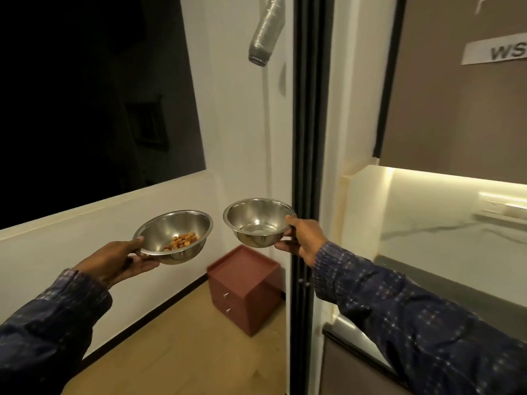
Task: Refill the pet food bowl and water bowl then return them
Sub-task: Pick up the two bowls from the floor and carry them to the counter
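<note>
- The left hand (119, 259) is closed on the food bowl (174, 235), with the thumb on the near rim and the fingers curled under the bottom
- The food bowl is a little left of the middle of the frame. It leans a bit to the right and has only a small pile of brown pet food (182, 241) at the bottom
- The right hand (303, 240) is closed on the water bowl (258, 222), with the thumb on the right side of the rim and the fingers under it
- The water bowl is near the middle of the frame, a bit higher than the food bowl. I think there is a little water at the bottom, but it is shiny and hard to tell
- The two bowls are side by side up in the air and do not touch
- The counter (456, 292) is at the lower right of the frame, on the right hand's side. The water bowl is the nearer one to it, so I think that bowl could be set down there first
- A red-brown box with drawers (242, 292) sits on the wood floor (185, 346), below the bowls in the lower middle of the frame
- Both bowls look like they need filling, so the job seems to be near its start
- The bowls should be kept flat so nothing spills
</note>
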The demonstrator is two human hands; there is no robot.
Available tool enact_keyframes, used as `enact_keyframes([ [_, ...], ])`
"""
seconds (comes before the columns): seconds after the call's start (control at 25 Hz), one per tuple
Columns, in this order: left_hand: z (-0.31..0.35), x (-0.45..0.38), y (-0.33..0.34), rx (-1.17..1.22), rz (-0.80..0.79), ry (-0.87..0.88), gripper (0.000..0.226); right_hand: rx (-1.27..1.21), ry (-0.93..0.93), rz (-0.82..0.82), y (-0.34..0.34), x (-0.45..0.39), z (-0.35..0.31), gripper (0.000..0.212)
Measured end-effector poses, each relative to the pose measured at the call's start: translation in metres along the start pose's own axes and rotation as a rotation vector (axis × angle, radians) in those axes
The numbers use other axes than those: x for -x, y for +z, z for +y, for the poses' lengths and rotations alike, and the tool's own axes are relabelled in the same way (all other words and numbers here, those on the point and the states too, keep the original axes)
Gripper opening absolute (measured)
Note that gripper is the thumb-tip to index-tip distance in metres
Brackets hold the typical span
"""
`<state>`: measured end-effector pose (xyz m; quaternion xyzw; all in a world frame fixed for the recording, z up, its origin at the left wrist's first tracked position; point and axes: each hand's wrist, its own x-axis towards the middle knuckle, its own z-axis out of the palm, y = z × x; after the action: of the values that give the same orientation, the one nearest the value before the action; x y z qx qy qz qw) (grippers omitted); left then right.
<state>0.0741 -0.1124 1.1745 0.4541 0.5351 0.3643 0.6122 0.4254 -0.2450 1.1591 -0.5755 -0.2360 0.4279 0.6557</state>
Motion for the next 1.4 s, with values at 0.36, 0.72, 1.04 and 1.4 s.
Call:
enact_keyframes([
  [0.36, -0.022, 0.033, 0.202, -0.122, -0.346, 0.028, 0.033, -0.037, -0.052, 0.266, -0.217, 0.070, -0.027, 0.027],
  [0.72, -0.101, 0.096, 0.450, -0.182, -0.629, -0.004, 0.031, -0.050, -0.076, 0.599, -0.463, 0.141, -0.024, 0.029],
  [1.04, -0.200, 0.098, 0.608, -0.229, -0.747, -0.040, 0.039, -0.094, -0.030, 0.796, -0.627, 0.161, 0.035, 0.029],
  [1.4, -0.344, 0.015, 0.733, -0.394, -0.687, -0.019, 0.043, -0.138, 0.124, 1.071, -0.728, 0.094, 0.153, 0.033],
])
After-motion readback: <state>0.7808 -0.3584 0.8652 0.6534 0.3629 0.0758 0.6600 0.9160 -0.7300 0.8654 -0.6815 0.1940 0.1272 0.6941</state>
